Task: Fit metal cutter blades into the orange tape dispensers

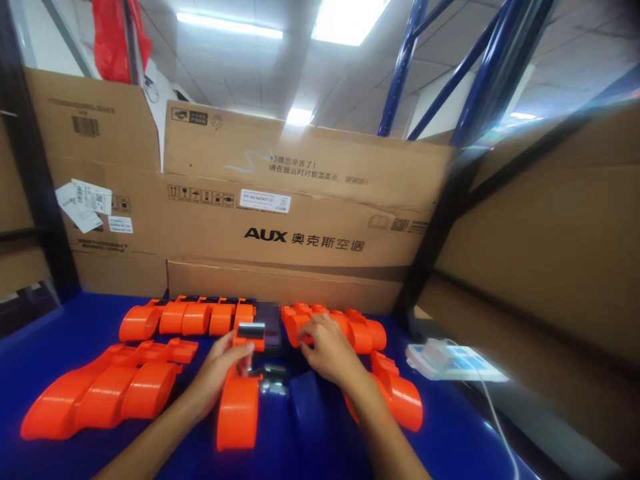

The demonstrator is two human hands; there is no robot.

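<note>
My left hand [227,363] is closed round an orange tape dispenser [238,413], thumb on its upper part, where a shiny metal strip [251,329] shows. The round end of the dispenser hangs toward me. My right hand [325,347] is over the back right row of orange tape dispensers [361,337]. Its fingers are curled, and whatever may be between them is hidden. Between my hands lie shiny dark metal pieces [274,380] and a blue curved piece [306,407], both blurred.
More orange dispensers stand in a back left row [195,319], a front left group [103,393] and at right [404,400]. A blue table surface [30,357] bears them. Cardboard [210,233] walls the back. A white power strip [457,363] with a cable sits at right.
</note>
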